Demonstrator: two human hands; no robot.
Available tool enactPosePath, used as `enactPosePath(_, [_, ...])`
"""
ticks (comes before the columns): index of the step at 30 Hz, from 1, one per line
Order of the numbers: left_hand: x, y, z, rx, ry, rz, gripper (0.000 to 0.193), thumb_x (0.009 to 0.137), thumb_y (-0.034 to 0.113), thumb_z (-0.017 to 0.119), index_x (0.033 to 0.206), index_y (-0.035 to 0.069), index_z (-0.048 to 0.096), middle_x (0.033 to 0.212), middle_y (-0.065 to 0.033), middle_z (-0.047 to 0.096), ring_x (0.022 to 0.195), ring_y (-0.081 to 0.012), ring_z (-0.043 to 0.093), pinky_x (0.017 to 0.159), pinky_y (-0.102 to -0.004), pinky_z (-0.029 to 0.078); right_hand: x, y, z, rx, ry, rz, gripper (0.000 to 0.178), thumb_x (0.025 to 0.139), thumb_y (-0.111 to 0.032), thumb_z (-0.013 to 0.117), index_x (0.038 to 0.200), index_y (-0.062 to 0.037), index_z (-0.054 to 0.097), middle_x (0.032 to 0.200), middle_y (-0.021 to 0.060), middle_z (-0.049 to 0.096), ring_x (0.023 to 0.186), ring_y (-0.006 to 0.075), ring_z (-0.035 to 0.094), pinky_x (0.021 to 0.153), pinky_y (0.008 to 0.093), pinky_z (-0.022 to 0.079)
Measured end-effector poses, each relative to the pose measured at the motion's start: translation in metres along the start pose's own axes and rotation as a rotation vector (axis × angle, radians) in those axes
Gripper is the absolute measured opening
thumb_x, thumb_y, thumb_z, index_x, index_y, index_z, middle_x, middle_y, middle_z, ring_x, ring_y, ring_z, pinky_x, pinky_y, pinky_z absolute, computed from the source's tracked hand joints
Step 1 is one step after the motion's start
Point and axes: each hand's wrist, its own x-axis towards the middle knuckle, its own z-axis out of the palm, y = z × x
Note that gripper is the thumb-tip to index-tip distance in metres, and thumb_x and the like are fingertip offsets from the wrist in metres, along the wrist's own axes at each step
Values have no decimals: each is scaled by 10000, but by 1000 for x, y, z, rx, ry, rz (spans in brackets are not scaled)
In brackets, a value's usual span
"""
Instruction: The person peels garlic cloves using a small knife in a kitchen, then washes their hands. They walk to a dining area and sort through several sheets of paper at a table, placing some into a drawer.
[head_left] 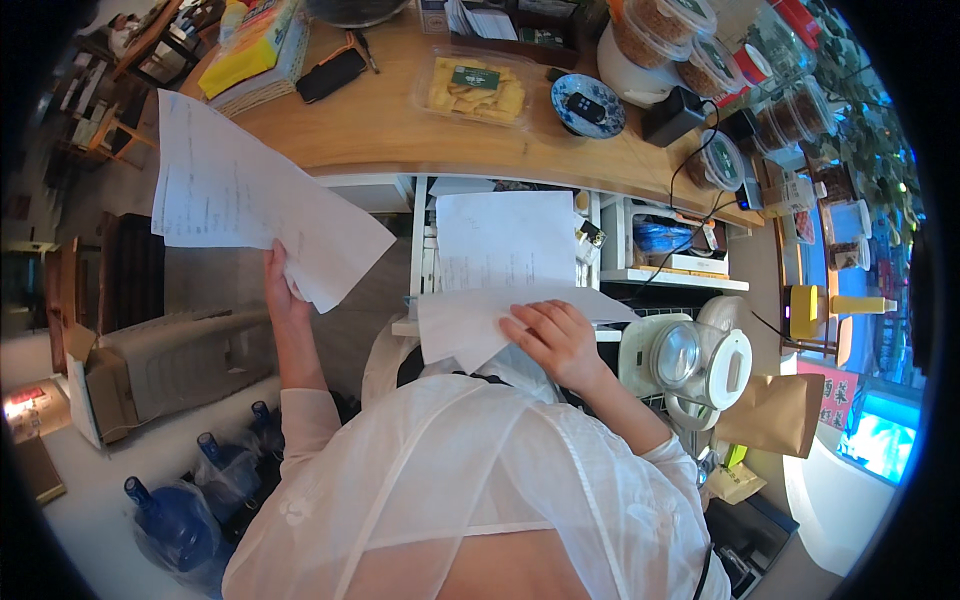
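Note:
My left hand point(286, 283) is raised left of the drawer, its fingers closed on the lower edge of a few handwritten paper sheets point(250, 205). The sheets hang tilted and spread to both sides. In front of my body, my right hand point(553, 340) grips another white paper point(462, 325), fingers bent over it; its thumb side is partly hidden. Just beyond lies a sheet with faint handwriting point(506, 235), on top of the contents of the pulled-out white drawer point(421, 250). Small items show along the drawer's sides.
Along the wooden counter point(400, 140) stand a box of yellow snacks point(476, 88), a blue patterned bowl point(588, 106), a black pouch point(331, 75) and lidded tubs point(655, 35). A glass jug point(690, 360) is at my right. Large blue water bottles point(180, 525) stand lower left.

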Motion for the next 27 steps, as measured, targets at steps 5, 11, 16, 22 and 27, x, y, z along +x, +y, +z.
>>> enactPosePath(5, [12, -8, 17, 31, -22, -22, 402, 916, 187, 470, 1288, 77, 363, 1238, -78, 479, 1115, -219, 485, 914, -371, 445, 4, -16, -23, 23, -26, 52, 328, 652, -92, 584, 978, -77, 614, 932, 70, 598, 823, 207, 582, 728, 330, 485])
enactPosePath(11, [17, -13, 22, 21, -40, -60, 407, 921, 189, 458, 1299, 82, 354, 1248, -78, 472, 1126, -225, 481, 913, -379, 447, -4, -13, -22, 52, -105, 37, 337, 682, -101, 583, 1017, -66, 562, 949, 87, 570, 845, 220, 564, 757, 344, 464])
enactPosePath(16, [17, -13, 11, -21, -83, -58, 376, 911, 207, 482, 1255, 87, 391, 1230, -73, 489, 1106, -230, 494, 917, -399, 440, 6, -12, -28, 46, -131, 44, 319, 675, -101, 582, 993, -74, 574, 939, 79, 575, 830, 213, 568, 726, 326, 467])
enactPosePath(22, [14, -7, -8, -11, -63, -16, 427, 899, 207, 503, 1288, 93, 371, 1246, -74, 479, 1130, -230, 474, 945, -398, 415, 25, 20, -53, 19, -134, 163, 250, 667, -79, 577, 913, -99, 614, 868, 52, 604, 750, 210, 591, 633, 320, 484])
enactPosePath(27, [11, -6, -13, -30, -37, -14, 442, 890, 201, 519, 1288, 77, 370, 1247, -76, 479, 1126, -235, 477, 948, -401, 412, 56, 66, -33, 232, -243, 234, 225, 684, -17, 563, 893, -79, 619, 800, 86, 621, 724, 269, 605, 622, 335, 487])
